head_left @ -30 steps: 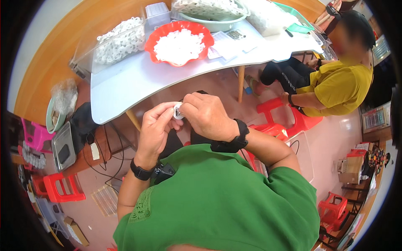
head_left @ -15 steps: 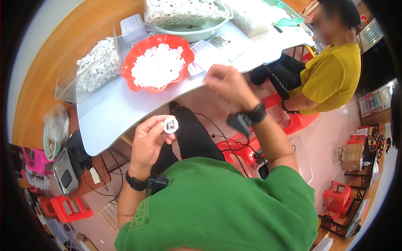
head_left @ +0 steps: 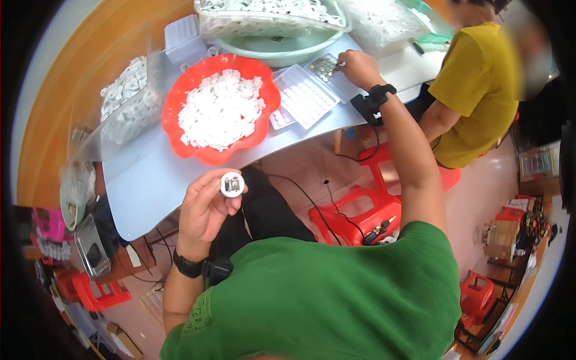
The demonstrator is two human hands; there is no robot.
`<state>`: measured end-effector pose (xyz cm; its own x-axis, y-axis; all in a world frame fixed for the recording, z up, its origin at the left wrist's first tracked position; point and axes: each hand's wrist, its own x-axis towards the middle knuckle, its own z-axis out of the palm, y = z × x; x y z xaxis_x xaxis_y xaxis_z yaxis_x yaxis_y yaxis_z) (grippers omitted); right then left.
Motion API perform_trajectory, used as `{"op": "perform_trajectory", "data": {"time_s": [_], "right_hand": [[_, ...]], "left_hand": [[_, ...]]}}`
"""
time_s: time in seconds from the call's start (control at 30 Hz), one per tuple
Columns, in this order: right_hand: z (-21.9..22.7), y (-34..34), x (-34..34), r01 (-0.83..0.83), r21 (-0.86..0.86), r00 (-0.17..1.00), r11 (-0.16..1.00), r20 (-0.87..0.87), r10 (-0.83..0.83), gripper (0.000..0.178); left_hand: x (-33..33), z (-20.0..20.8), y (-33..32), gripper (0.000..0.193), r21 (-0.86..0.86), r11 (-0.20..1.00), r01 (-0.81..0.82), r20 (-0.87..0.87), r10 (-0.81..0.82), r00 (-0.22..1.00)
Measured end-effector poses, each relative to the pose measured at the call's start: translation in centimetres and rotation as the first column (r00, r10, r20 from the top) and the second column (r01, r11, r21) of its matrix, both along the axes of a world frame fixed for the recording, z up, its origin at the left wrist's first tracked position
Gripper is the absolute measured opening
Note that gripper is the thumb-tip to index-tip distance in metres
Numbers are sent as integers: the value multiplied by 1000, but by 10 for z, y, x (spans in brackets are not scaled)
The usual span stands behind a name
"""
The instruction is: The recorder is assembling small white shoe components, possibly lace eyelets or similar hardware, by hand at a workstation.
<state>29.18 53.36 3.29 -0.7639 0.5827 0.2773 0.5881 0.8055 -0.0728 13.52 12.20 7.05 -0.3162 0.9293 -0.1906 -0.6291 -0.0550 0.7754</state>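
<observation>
My left hand pinches a small round white plastic part between thumb and fingers, above my lap. A dark metal piece sits in the face of that part. My right hand is stretched out over the table, its fingers pinched together beside a tray of small silvery metal pieces. Whatever lies between those fingertips is too small to make out. Next to this tray lie white plastic trays with rows of small hollows. A red scalloped bowl full of small white plastic parts stands left of them.
Clear bins of white parts stand on the table's left and at its back, the latter over a pale green basin. A person in a yellow shirt sits at the right. Red stools and cables are below.
My right hand has moved away to the upper right, from above the table's front edge to the metal pieces. The left hand still holds the round part, slightly lower and further left.
</observation>
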Motion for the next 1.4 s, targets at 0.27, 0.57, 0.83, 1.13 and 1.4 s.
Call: {"op": "perform_trajectory", "data": {"time_s": [0.27, 0.57, 0.83, 1.13, 1.4], "right_hand": [[21, -13, 13, -68, 127, 997, 990, -33, 73, 12], [105, -222, 54, -622, 59, 594, 781, -614, 520, 13], [77, -277, 50, -671, 302, 383, 677, -641, 666, 22], [77, -293, 58, -647, 344, 379, 681, -630, 678, 21], [94, -303, 63, -707, -300, 588, 640, -753, 297, 4]], "left_hand": [[16, 4, 5, 29, 21, 999, 43, 40, -43, 998], [53, 12, -8, 27, 94, 995, 35, 9, -36, 999], [83, 28, -21, 26, 113, 993, 11, -105, 1, 994], [98, 34, -30, 25, 146, 989, 4, -151, 18, 988], [91, 26, -29, 25, 191, 980, 44, 63, -57, 996]]}}
